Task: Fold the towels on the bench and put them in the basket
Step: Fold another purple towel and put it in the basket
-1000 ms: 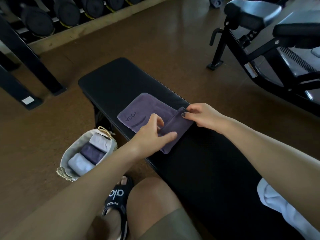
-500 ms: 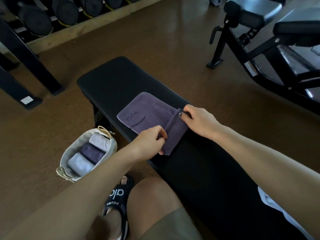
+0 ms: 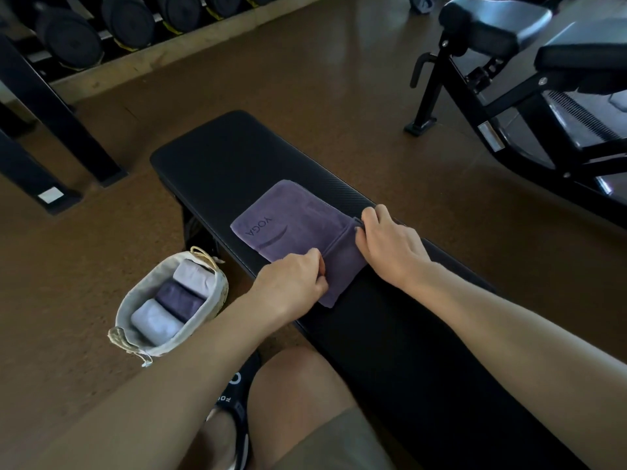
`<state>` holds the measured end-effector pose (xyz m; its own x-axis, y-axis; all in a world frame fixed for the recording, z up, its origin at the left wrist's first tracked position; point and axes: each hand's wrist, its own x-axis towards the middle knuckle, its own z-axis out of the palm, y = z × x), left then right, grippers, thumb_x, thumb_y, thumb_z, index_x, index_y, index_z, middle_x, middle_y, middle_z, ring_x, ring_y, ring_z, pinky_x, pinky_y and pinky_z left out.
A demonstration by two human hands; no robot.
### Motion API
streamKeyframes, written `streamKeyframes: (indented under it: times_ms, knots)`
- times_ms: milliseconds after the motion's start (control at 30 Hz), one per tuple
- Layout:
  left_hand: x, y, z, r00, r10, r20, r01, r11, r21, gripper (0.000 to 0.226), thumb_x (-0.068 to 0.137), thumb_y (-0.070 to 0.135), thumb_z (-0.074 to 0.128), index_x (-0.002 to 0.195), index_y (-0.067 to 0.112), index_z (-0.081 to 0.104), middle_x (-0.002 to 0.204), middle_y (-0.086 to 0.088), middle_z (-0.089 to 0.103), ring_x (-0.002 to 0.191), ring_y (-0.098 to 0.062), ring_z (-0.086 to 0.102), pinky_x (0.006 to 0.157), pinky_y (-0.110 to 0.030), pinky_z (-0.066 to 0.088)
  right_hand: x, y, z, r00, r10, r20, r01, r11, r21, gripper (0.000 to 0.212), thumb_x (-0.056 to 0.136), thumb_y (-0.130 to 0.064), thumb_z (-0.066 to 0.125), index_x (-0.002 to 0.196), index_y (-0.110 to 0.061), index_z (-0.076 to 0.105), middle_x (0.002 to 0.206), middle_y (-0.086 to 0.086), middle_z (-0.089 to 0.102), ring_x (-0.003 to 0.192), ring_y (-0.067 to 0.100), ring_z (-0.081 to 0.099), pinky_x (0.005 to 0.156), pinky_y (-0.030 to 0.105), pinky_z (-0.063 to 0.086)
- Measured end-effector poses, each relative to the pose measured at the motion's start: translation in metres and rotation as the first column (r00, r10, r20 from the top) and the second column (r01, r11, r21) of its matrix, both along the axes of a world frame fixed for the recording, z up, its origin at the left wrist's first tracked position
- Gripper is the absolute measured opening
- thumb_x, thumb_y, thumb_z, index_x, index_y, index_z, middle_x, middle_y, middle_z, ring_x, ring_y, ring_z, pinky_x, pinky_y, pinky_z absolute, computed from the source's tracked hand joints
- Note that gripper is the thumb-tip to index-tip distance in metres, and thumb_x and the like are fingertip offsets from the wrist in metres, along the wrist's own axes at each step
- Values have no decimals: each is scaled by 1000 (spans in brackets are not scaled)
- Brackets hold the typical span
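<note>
Head view, looking down along a black bench (image 3: pixel 390 320) on a brown floor (image 3: pixel 339 106). A purple towel (image 3: pixel 288 218), marked YOGA, lies flat across the bench near its far end, and its near edge is turned over into a narrow fold. The left hand (image 3: pixel 291 283) pinches this fold at the towel's left side, fingers curled tight on the cloth. The right hand (image 3: pixel 390 245) pinches the same fold at the towel's right side, thumb and fingers closed on the edge beside the bench's right margin. Both hands rest on the bench with the towel between them; both forearms are bare.

A basket (image 3: pixel 135 320) with a pale cloth liner stands on the floor to the left of the bench, just beside its frame. Three rolled towels lie side by side in it: a pale roll (image 3: pixel 154 322) nearest, a dark purple roll (image 3: pixel 179 296) in the middle, and a second pale roll (image 3: pixel 193 276) farthest. Each roll touches its neighbour.

At the lower edge a bare knee (image 3: pixel 298 385) shows above olive shorts (image 3: pixel 332 442), with a black sandal (image 3: pixel 234 401) on the floor between basket and bench. A rack of dumbbells (image 3: pixel 129 15) runs along the upper left. A black exercise machine (image 3: pixel 543 79) stands at the upper right, well apart from the bench.
</note>
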<state>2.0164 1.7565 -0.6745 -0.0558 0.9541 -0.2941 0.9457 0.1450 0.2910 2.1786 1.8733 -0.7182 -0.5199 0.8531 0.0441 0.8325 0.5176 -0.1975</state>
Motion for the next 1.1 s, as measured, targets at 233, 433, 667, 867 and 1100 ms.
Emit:
streamKeyframes:
  times_ms: [233, 433, 667, 867, 1100]
  knots:
    - [16, 1, -5, 861, -253, -440, 398, 875, 275, 35, 96, 21, 59, 130, 14, 54, 133, -10, 51, 112, -24, 51, 92, -36, 45, -1, -3, -7, 941, 330, 68, -327, 845, 422, 31, 86, -14, 73, 112, -11, 56, 111, 14, 54, 93, 28, 57, 77, 41, 49]
    - [18, -6, -12, 911, -278, -306, 363, 892, 270, 33, 101, 16, 53, 134, 11, 49, 134, -9, 53, 104, -20, 58, 79, -33, 56, 10, 8, -7, 885, 466, -7, -444, 847, 293, 31, 82, -4, 78, 111, -12, 70, 116, 6, 69, 108, 26, 66, 91, 41, 55]
    - [25, -10, -18, 957, -151, -248, 220, 935, 280, 51, 93, 62, 54, 118, 18, 53, 118, -4, 50, 94, -17, 50, 76, -31, 50, 30, 13, 13, 873, 483, -67, -481, 875, 45, 55, 80, 2, 67, 131, -17, 62, 136, -2, 59, 129, 19, 50, 106, 36, 49]
    - [32, -9, -14, 964, -5, -267, 93, 944, 317, 40, 93, 40, 59, 121, 12, 56, 118, -7, 55, 95, -20, 56, 72, -28, 51, 27, 18, 23, 880, 456, -129, -470, 876, -108, 60, 73, -2, 69, 127, -24, 60, 130, -10, 56, 121, 13, 48, 102, 33, 47]
    - [16, -7, 3, 990, -11, -140, 49, 961, 271, 27, 98, 33, 51, 116, 13, 52, 113, -7, 60, 94, -23, 62, 75, -33, 53, 8, 36, 36, 896, 307, -320, -406, 860, -308, 41, 79, -1, 71, 111, -25, 64, 109, -11, 64, 103, 5, 61, 90, 32, 53]
